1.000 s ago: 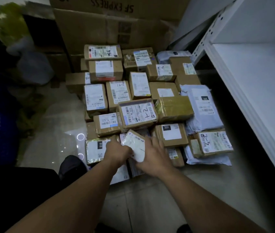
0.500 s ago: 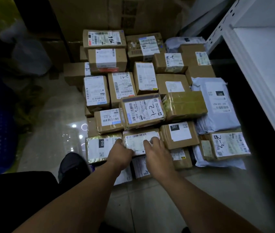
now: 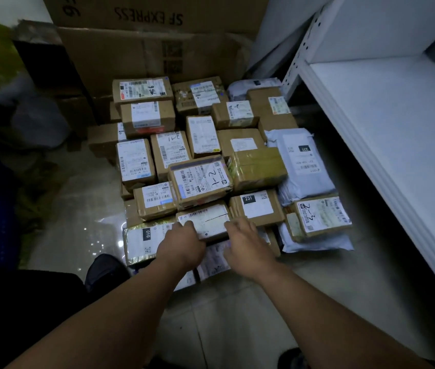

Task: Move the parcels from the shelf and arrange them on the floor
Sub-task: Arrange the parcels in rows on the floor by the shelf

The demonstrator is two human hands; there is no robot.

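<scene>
Seating a small parcel [image 3: 205, 221] in the near row of the stack on the floor [image 3: 224, 328], just in front of the box marked 1-2 [image 3: 200, 179], between the foil-wrapped 010 packet [image 3: 141, 241] and the box labelled 231 [image 3: 256, 206], seemingly touching all three. Left hand [image 3: 181, 246] clamped on the near left corner, thumb on top, fingers curled down the front face. Right hand [image 3: 245, 243] loose and spread, fingertips resting at the near right corner, gripping nothing. Judged light: small, managed at the corners alone. Cardboard under tape and a creased paper label, so probably stiff enough to take a squeeze, but likely slick on the shiny taped faces. Best held across the short sides, thumb above and fingers beneath, never by the label. Contents unknown; worth treating as fragile, lowering flat, no dropping. Grey mailer bags [image 3: 301, 166] toward the right edge of the stack look soft, poor footing for anything set on top. White shelf [image 3: 397, 129] standing along the right of the stack. Judging the move well advanced, going by the many parcels already down.
</scene>
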